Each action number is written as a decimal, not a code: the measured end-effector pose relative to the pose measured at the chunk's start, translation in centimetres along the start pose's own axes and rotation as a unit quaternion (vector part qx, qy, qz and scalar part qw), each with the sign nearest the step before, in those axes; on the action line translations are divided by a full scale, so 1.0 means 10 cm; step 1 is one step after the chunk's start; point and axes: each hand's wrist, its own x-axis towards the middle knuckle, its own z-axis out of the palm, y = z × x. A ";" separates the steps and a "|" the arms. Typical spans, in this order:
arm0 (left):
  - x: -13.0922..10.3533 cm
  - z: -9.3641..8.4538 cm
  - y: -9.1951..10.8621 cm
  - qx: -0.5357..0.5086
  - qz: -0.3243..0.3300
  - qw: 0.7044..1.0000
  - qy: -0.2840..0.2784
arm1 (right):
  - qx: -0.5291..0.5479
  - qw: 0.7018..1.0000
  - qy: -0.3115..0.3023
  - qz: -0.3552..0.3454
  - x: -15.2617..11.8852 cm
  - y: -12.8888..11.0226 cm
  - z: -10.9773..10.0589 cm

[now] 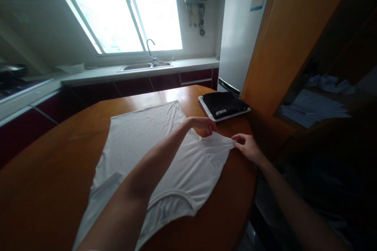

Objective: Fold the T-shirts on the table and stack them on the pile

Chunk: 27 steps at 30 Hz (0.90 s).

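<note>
1. White T-shirt lies spread flat on the round wooden bench, filling the centre of the head view, collar toward the lower edge.
2. The step in hand looks like folding the sleeve: the left hand pinches the cloth at the sleeve's root, and the right hand grips the sleeve tip, right of centre.
3. A neat fold would call for carrying that sleeve inward over the body, keeping the edge straight.
4. A folded black garment sits just beyond the hands, near the fridge.
</note>
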 end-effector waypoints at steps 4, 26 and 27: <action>0.00 0.01 0.00 -0.001 0.018 1.000 -0.025 | 0.005 1.000 -0.006 -0.002 0.00 -0.01 0.00; -1.02 0.01 0.26 0.092 0.163 0.975 0.120 | -0.012 0.974 -0.029 -0.225 -0.46 -1.00 0.57; -1.12 0.02 0.25 0.091 0.161 0.976 0.119 | -0.010 0.969 -0.049 -0.241 -0.49 -1.04 0.68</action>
